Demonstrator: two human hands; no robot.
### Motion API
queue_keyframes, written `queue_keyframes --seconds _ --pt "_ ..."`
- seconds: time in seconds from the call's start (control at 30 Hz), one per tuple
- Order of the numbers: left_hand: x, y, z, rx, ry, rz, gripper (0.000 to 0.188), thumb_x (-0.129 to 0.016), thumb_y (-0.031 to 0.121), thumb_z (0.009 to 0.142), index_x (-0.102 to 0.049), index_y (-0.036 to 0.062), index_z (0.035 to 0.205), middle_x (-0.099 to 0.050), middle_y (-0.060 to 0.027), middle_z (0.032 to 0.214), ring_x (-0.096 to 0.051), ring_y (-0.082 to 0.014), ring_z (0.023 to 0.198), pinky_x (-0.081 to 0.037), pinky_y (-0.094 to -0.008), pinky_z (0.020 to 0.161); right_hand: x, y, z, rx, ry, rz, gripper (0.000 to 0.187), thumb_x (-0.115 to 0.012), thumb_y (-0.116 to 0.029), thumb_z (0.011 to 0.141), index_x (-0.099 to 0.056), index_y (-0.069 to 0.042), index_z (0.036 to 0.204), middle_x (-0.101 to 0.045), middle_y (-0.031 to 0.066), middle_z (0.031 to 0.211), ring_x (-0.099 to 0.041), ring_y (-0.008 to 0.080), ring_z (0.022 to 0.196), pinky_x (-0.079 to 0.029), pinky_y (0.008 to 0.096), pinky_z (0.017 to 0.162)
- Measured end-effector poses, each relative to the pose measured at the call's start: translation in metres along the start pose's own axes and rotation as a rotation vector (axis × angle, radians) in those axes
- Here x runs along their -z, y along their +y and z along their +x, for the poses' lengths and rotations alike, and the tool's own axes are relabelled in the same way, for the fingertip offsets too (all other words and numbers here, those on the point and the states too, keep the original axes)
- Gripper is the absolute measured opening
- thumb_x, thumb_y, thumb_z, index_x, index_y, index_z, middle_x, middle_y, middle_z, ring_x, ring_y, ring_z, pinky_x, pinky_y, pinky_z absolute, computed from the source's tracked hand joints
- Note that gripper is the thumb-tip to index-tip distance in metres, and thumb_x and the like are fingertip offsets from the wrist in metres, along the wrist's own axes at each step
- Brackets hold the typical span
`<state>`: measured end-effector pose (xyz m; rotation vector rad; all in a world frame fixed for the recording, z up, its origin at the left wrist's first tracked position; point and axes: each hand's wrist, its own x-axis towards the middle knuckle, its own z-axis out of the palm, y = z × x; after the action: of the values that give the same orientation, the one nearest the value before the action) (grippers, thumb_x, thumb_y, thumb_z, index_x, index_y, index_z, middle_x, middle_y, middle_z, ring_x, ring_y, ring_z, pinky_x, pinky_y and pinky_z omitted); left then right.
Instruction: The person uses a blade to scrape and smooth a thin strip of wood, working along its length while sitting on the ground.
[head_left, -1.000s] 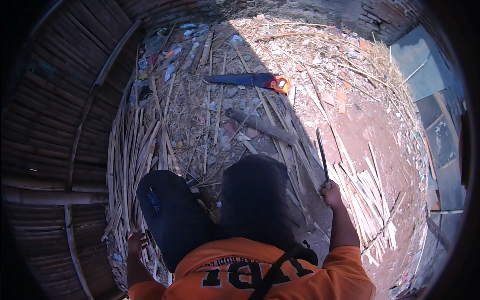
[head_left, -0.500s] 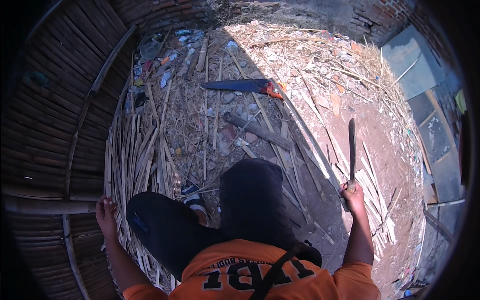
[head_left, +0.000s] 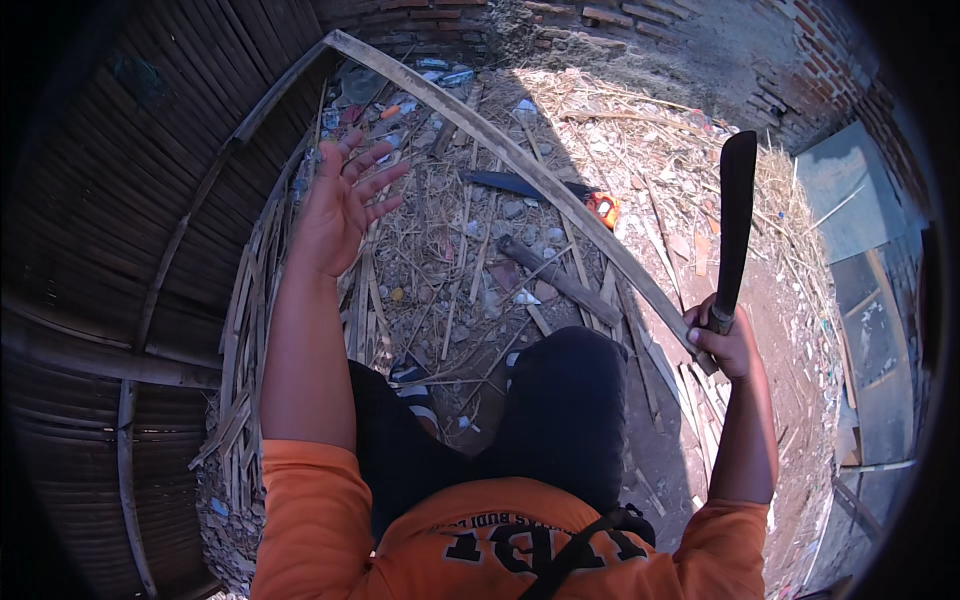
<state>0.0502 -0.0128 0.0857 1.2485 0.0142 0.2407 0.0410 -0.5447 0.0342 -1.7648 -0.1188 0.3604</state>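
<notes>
Since the earlier frame, the left hand (head_left: 338, 205) has risen from the bamboo wall at the lower left to well above the littered ground, and the machete (head_left: 735, 225) now stands higher and near upright.

Head view: left hand fingers (head_left: 372, 165) are spread wide, palm open, holding nothing. The right hand (head_left: 722, 338) has its fingers wrapped around the machete handle, blade pointing up. A long bamboo slat (head_left: 520, 165) runs diagonally from upper left down to just beside the right hand; whether it touches the hand cannot be told. An orange-handled saw (head_left: 545, 190) lies on the ground beyond the slat. A dark log (head_left: 560, 282) lies near the knees.
</notes>
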Motion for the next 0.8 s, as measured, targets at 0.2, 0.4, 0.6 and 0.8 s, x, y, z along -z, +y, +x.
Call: queue_keyframes --seconds 0.2,0.4,0.6,0.8 --pt "0.03 0.068 0.012 -0.348 0.0 -0.527 0.096 -0.04 0.079 0.097 -0.041 -0.0049 0.144 -0.06 -0.0166 0.126 -0.063 -0.0326 0.115 -0.049 -0.0543 0.104 -0.09 -0.066 0.102 0.076 -0.435 -0.076 0.027 -0.083 -0.005 0.076 -0.06 -0.007 0.09 -0.071 0.0105 0.097 -0.066 0.0166 0.091 -0.053 0.0335 0.083" --pt "0.114 0.093 -0.037 -0.553 -0.05 -0.472 0.065 -0.031 0.055 0.112 -0.061 -0.0021 0.117 -0.037 0.0014 0.069 -0.035 -0.0102 0.056 -0.036 -0.0274 0.055 -0.176 -0.065 0.175 0.096 -0.518 -0.308 0.039 -0.083 -0.02 0.085 -0.073 -0.004 0.119 -0.074 0.008 0.105 -0.068 0.0163 0.103 -0.05 0.0319 0.097" --pt "0.116 0.021 -0.025 -0.6 0.6 -0.131 0.052 -0.042 0.055 0.109 -0.046 0.0104 0.084 -0.033 0.0019 0.063 -0.029 -0.0112 0.052 -0.03 -0.0286 0.051 -0.249 -0.018 0.232 0.029 -0.36 -0.493 0.047 -0.082 -0.031 0.089 -0.067 0.001 0.122 -0.075 0.0128 0.097 -0.072 0.0182 0.091 -0.053 0.0332 0.086" --pt "0.158 -0.071 0.018 -0.544 0.772 0.081 0.046 -0.051 0.043 0.109 -0.045 0.0113 0.076 -0.041 0.0027 0.063 -0.036 -0.0094 0.055 -0.03 -0.0302 0.053 -0.349 0.022 0.243 -0.082 -0.306 -0.368 0.046 -0.081 -0.033 0.089 -0.064 0.002 0.114 -0.068 0.0065 0.079 -0.064 0.0137 0.063 -0.051 0.0307 0.061"
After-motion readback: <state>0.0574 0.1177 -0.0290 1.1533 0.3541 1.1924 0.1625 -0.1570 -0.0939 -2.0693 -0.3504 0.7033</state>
